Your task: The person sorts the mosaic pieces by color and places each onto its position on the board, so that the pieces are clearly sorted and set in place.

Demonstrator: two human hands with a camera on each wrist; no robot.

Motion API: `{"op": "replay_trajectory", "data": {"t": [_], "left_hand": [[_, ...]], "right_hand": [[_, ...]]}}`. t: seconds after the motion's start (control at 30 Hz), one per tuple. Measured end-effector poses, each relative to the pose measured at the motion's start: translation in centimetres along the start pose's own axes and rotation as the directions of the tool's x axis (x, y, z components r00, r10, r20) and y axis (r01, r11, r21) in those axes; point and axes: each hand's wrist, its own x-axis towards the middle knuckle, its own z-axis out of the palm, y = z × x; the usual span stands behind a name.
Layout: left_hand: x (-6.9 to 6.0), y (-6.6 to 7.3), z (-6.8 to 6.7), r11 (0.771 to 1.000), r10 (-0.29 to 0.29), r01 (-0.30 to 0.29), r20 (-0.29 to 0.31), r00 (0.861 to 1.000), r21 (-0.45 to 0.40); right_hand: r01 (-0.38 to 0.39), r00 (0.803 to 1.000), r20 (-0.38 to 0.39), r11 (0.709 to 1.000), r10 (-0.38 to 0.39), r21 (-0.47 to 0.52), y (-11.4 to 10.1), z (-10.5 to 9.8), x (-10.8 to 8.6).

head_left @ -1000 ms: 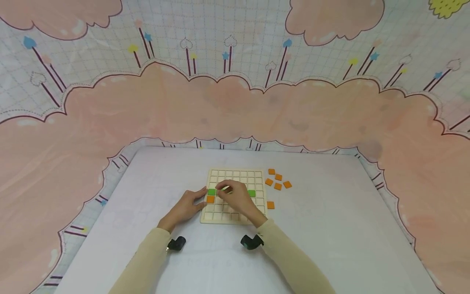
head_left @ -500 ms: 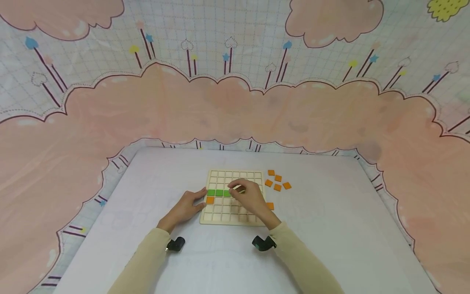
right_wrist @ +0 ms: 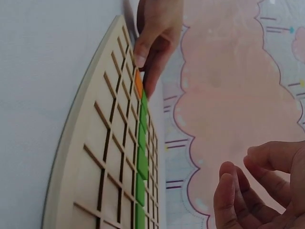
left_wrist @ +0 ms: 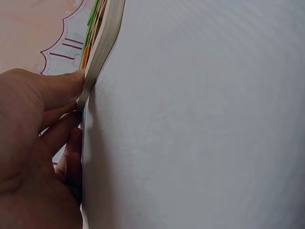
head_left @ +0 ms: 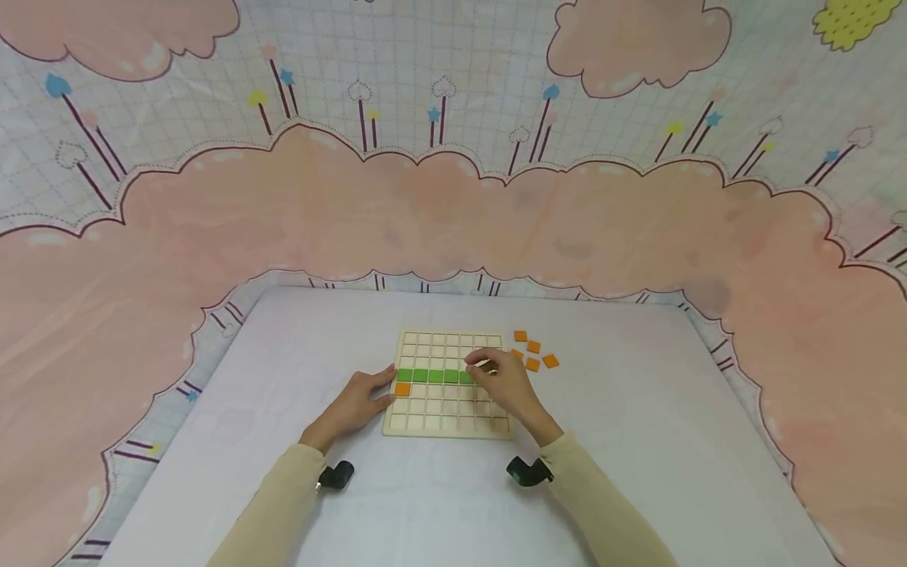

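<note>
A pale wooden grid board (head_left: 432, 423) lies at the lower middle of the head view. Green tiles (head_left: 435, 376) fill a row of its cells side by side from the left edge, with one orange tile (head_left: 402, 389) in the cell just below the first. The left hand (head_left: 357, 400) touches the board's left edge, thumb and forefinger spread apart; its other fingers are dark in the left wrist view, so their hold is hard to judge. The right hand (head_left: 509, 386) hovers over the board's right part, fingers loosely bent, fingertips slightly apart with a gap between them in the right wrist view. Loose orange tiles (head_left: 533, 346) lie right of the board. Black wrist devices (head_left: 530, 471) sit beside the beige sleeves (head_left: 605, 500). The white table (head_left: 425, 512) meets a pink cloud-patterned cloth (head_left: 390, 213) across the upper frame.
</note>
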Motion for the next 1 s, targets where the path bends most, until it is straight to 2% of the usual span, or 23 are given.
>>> {"op": "replay_trajectory", "data": {"t": [0.23,0.5,0.77,1.0], "left_hand": [[-0.3,-0.1,0.1,1.0,-0.004,0.004,-0.009,1.0,-0.006],[-0.3,0.0,0.1,1.0,-0.015,0.015,-0.012,1.0,-0.002],[-0.3,-0.1,0.0,1.0,-0.017,0.017,-0.008,1.0,0.005],[-0.2,0.0,0.0,1.0,-0.023,0.023,-0.001,1.0,0.0]], "right_hand": [[-0.051,0.999,0.0,0.999,0.051,-0.005,1.4,-0.5,-0.6],[-0.078,0.996,-0.035,0.996,0.076,-0.045,3.4,-2.2,-1.0],[-0.184,0.982,-0.066,0.979,0.179,-0.083,5.3,-3.7,-1.3],[-0.187,0.978,-0.111,0.978,0.176,-0.096,6.5,-5.2,-1.3]]}}
